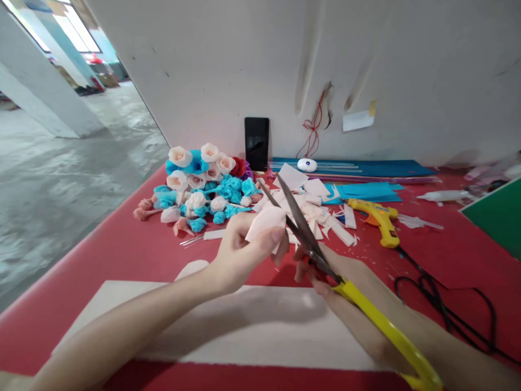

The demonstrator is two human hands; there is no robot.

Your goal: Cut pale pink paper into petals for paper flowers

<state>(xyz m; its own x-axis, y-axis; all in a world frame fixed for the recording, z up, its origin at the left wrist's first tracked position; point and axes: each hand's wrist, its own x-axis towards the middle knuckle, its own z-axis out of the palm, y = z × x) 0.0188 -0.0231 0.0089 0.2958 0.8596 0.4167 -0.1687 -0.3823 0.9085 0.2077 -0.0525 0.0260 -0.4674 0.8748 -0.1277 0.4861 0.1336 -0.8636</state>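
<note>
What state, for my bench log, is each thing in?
Scissors: open, in the right hand
Paper: pinched in the left hand
Sheet: spread out
Scraps: cut, strewn
Flowers: formed, heaped
Phone: leaning upright, screen dark
Glue gun: lying on its side; power unclear
Cord: loosely looped
String: tangled, hanging

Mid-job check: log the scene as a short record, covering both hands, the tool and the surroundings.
Left hand: pinching a pale pink paper piece
Right hand: holding scissors with a yellow handle
Blades: apart, by the piece's edge; contact unclear
Below hands: a pale paper sheet on the red table
Behind hands: paper flowers to the left, pale scraps in the middle, yellow glue gun to the right
Against wall: upright black phone
</note>
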